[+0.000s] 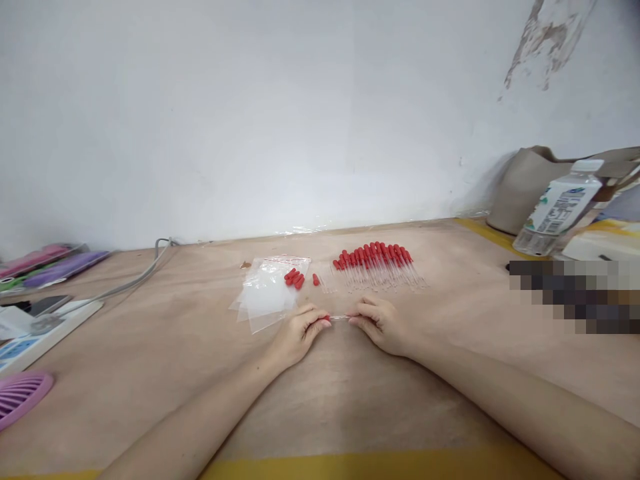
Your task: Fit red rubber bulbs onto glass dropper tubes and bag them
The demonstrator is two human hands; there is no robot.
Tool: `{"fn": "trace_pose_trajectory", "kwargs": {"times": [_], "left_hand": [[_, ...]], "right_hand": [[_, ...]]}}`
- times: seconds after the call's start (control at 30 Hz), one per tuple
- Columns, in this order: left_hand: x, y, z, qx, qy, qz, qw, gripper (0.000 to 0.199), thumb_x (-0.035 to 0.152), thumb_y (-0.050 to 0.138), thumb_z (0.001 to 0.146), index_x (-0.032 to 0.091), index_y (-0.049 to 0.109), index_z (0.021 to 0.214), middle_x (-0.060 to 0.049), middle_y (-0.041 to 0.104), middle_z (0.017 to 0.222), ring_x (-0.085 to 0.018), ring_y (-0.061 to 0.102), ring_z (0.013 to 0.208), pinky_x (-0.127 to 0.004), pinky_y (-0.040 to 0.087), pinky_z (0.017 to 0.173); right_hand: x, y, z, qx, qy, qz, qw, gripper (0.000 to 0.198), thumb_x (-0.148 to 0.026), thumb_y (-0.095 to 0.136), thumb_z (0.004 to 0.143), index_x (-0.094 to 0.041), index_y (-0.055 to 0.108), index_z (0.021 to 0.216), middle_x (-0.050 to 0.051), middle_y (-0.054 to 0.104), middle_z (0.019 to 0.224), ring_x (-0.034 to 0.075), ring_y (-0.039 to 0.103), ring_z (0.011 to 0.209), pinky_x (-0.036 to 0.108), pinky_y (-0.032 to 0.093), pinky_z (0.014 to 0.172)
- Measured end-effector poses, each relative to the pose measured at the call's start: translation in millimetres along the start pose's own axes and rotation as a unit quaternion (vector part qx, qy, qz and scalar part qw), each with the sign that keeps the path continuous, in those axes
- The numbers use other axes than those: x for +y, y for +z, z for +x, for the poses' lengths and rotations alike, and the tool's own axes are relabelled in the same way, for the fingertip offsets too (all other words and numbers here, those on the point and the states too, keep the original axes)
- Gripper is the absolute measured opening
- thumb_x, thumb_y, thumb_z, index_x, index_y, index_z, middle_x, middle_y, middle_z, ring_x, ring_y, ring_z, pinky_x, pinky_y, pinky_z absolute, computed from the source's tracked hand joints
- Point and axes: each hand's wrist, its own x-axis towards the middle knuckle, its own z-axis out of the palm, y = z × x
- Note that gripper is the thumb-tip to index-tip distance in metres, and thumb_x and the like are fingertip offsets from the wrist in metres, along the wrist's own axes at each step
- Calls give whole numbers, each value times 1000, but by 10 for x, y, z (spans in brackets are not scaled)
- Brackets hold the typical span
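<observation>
Between the fingertips of my left hand is a red rubber bulb, mostly covered by the fingers. My right hand pinches a thin clear glass tube, which spans the gap between both hands and meets the bulb at its left end. Several loose red bulbs lie on clear zip bags beyond my left hand. A single bulb lies beside a few bare glass tubes. Behind my right hand, several droppers with red bulbs lie in a row.
On the left are a power strip with a grey cable, a phone, a pink slotted object and coloured packets. A plastic bottle leans by a grey-brown bag at right. The wall bounds the table's back.
</observation>
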Motion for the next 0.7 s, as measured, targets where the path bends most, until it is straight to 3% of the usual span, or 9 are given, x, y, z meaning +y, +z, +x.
{"fn": "trace_pose_trajectory", "kwargs": {"times": [0.23,0.5,0.7], "left_hand": [[35,-11,-16,-38,-2,7,999,24,29,41,89,18,62,88,-3,57,79,-13,54,72,-24,42,68],[-4,25,-14,-17,-14,32,999,24,33,44,87,18,63,91,-3,59,79,-14,55,71,-25,43,67],[-75,72,-17,11,-80,-28,996,25,34,54,81,19,58,101,-3,64,91,-16,59,82,-27,47,73]], "right_hand": [[51,-25,14,-17,-22,-30,999,23,-26,40,88,-20,62,82,4,54,75,14,51,69,25,40,62],[-35,-31,-16,-46,7,-99,994,26,-26,37,88,-20,62,85,4,57,78,12,50,64,24,37,58],[-36,-31,2,-59,44,-73,995,25,-25,38,88,-17,59,77,4,56,72,13,51,64,24,39,59]]}}
